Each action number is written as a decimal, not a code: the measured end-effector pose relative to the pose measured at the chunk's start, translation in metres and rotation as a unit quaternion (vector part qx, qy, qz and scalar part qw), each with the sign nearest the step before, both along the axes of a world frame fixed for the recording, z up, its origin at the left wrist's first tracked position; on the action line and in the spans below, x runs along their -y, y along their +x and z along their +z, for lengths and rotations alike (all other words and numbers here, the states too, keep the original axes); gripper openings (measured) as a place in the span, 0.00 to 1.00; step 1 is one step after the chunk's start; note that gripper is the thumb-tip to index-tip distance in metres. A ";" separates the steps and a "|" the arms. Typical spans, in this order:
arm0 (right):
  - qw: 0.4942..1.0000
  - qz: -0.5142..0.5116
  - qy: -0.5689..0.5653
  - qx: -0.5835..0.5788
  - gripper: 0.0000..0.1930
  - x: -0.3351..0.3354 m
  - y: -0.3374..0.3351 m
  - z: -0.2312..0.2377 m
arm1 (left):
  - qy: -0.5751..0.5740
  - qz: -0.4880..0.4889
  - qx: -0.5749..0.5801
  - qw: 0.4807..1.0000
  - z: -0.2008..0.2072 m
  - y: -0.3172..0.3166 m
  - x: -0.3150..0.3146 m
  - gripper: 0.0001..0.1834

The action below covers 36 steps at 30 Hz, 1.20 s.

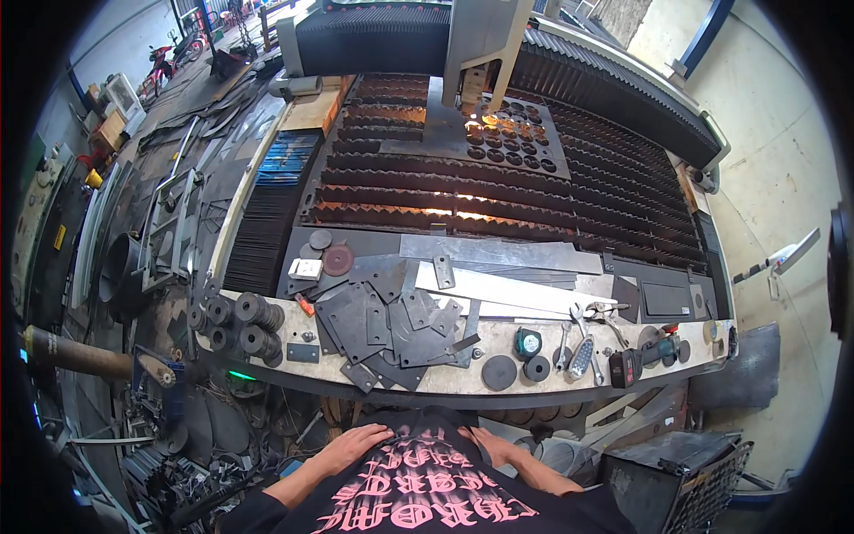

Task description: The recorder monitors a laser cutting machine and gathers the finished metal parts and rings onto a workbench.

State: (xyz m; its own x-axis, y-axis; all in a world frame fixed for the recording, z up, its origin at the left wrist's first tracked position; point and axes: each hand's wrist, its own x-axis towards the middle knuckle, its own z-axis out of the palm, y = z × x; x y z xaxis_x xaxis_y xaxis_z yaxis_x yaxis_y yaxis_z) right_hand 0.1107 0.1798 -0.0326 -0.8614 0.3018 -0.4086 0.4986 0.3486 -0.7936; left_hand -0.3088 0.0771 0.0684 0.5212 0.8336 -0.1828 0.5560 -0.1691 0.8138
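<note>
Left grip (360, 441): laid against your shirt (427, 485), nothing visible in it; I cannot tell whether its fingers close on the cloth
Right grip (487, 445): also against your shirt, fingertips partly hidden, so I cannot tell how far it is closed
Loose plates (347, 316): heaped on the table (454, 378), far of both your grips and apart from them
Heap risk: the plates overlap and reach close to the near edge, so pulling one could slide another off toward you
Corner risk: your bare fingers could be cut if you drag a plate by its corner
Heat risk: sparks glow under the cutting head (476, 89) at the holed sheet (445, 133), so leaning far over the slats (400, 173) could burn you
Table, right: a green tape measure (527, 342), wrenches (583, 356) and a cordless tool (627, 367)
Table, left: stacked dark rings (258, 311)
Room: a red motorbike (160, 64) stands far left, a pale wall (774, 133) rises right, and a metal box (672, 476) sits near right
</note>
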 end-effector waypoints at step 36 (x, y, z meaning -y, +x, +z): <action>0.999 0.011 -0.010 0.028 0.58 -0.003 -0.001 -0.003 | 0.015 0.004 0.014 1.000 -0.006 -0.003 -0.002 0.31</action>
